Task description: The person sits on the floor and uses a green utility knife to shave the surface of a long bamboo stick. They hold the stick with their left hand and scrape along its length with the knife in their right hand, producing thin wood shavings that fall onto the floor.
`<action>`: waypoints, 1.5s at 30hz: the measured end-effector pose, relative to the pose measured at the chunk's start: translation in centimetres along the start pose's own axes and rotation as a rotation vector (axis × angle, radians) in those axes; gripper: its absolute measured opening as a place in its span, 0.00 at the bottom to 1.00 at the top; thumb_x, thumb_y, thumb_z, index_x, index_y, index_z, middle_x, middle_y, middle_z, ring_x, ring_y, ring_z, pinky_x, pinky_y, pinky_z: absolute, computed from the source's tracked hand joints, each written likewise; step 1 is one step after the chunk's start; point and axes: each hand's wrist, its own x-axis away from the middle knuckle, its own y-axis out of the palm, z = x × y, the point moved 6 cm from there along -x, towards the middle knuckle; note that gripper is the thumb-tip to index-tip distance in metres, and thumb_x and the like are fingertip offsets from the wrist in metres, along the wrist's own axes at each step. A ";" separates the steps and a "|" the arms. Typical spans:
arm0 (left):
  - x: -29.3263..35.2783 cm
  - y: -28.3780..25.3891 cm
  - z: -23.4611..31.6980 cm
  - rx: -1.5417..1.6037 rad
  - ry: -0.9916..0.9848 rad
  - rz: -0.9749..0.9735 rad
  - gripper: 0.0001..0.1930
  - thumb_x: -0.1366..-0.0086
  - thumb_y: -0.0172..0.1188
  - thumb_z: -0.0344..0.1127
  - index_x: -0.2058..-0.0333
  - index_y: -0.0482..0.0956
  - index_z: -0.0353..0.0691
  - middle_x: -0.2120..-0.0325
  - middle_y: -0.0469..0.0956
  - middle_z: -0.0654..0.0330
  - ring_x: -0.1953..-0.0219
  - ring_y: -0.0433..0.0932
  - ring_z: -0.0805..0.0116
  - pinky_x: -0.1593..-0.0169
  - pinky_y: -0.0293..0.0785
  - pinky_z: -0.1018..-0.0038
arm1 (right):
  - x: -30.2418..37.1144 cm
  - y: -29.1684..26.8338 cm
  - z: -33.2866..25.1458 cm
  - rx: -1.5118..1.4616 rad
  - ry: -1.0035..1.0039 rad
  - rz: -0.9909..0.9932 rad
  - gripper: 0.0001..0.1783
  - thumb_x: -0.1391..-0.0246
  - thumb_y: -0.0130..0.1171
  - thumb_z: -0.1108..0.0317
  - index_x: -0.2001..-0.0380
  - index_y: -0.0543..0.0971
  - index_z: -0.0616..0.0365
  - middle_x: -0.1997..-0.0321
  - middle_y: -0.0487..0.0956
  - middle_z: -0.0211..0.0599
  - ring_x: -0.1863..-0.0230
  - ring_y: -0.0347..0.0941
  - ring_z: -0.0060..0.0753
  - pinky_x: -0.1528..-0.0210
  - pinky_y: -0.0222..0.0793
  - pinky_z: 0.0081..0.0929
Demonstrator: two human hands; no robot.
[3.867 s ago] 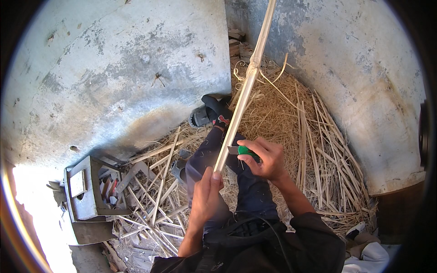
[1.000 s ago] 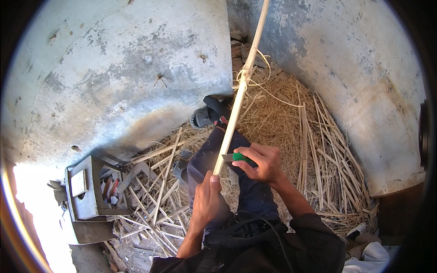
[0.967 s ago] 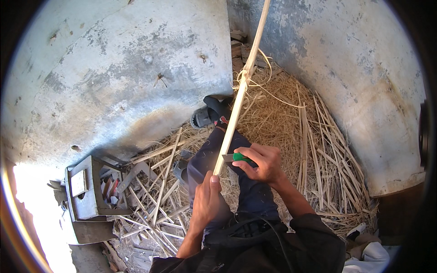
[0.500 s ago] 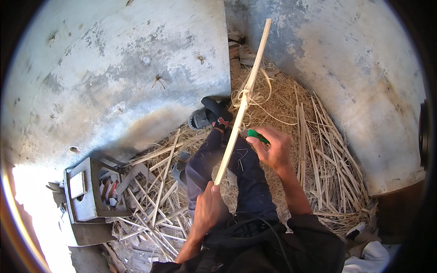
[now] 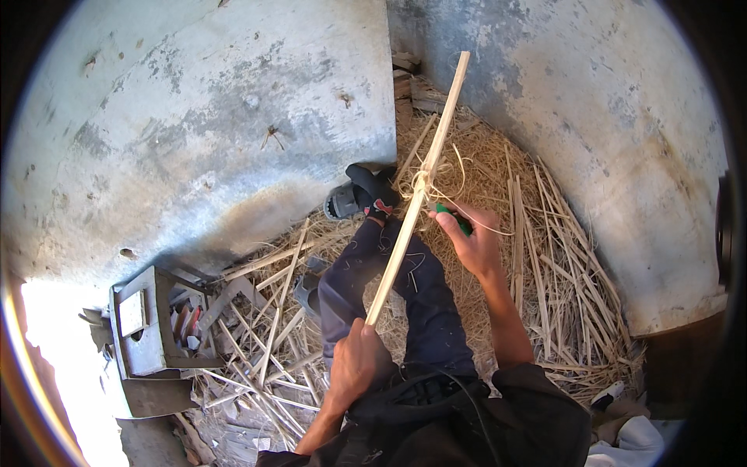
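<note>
— Why is the stick (image 5: 416, 194) slanted like that?

— From what I see, my left hand (image 5: 358, 362) has its fingers wrapped tight round the stick's near end, just above my lap, so the shaft runs up and away over my dark trouser leg (image 5: 420, 303). That braces it, I'd judge, for my right hand (image 5: 471, 241), which is closed on a green-handled knife (image 5: 451, 216) held against the stick at mid-length. Pale curled shavings (image 5: 440, 175) hang off the stick right there.

— Any containers?

— One: a grey metal toolbox (image 5: 144, 327), well left of the stick, among the split canes (image 5: 264, 350). It holds some reddish-handled tools; I can't tell which kind.
</note>
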 end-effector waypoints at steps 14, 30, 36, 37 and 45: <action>-2.9 -1.0 2.7 0.042 -0.042 0.069 0.12 0.18 0.46 0.35 0.62 0.68 0.34 0.78 0.73 0.38 0.72 0.75 0.30 0.69 0.65 0.46 | 5.2 3.7 -5.1 0.131 -0.354 -0.142 0.17 0.44 0.77 0.51 0.59 0.89 0.50 0.75 0.81 0.26 0.78 0.80 0.31 0.77 0.72 0.30; -3.3 -1.0 3.2 -0.040 -0.009 0.093 0.10 0.19 0.48 0.35 0.62 0.67 0.37 0.79 0.74 0.37 0.71 0.76 0.28 0.68 0.65 0.41 | 4.9 3.1 -6.0 0.227 -0.370 -0.050 0.19 0.44 0.75 0.47 0.61 0.89 0.51 0.77 0.78 0.27 0.80 0.76 0.30 0.78 0.70 0.30; -3.2 -1.0 2.9 -0.060 0.010 0.099 0.13 0.18 0.46 0.36 0.62 0.69 0.34 0.79 0.74 0.42 0.75 0.77 0.35 0.71 0.66 0.51 | 4.7 2.9 -5.5 0.226 -0.358 -0.044 0.19 0.43 0.75 0.48 0.60 0.88 0.51 0.76 0.80 0.28 0.80 0.77 0.31 0.77 0.71 0.30; -3.2 -1.0 2.8 -0.065 0.009 0.098 0.13 0.18 0.46 0.36 0.62 0.69 0.35 0.79 0.74 0.42 0.75 0.77 0.35 0.71 0.66 0.51 | 4.6 2.8 -5.4 0.218 -0.353 -0.043 0.19 0.43 0.75 0.48 0.60 0.88 0.51 0.76 0.80 0.28 0.79 0.77 0.32 0.77 0.71 0.31; -2.7 -0.7 2.4 -0.061 -0.006 0.108 0.12 0.18 0.47 0.37 0.62 0.69 0.36 0.80 0.73 0.42 0.75 0.76 0.33 0.72 0.66 0.49 | 3.7 2.1 -5.0 0.240 -0.286 -0.071 0.17 0.41 0.74 0.51 0.59 0.88 0.53 0.71 0.85 0.32 0.75 0.83 0.33 0.74 0.75 0.30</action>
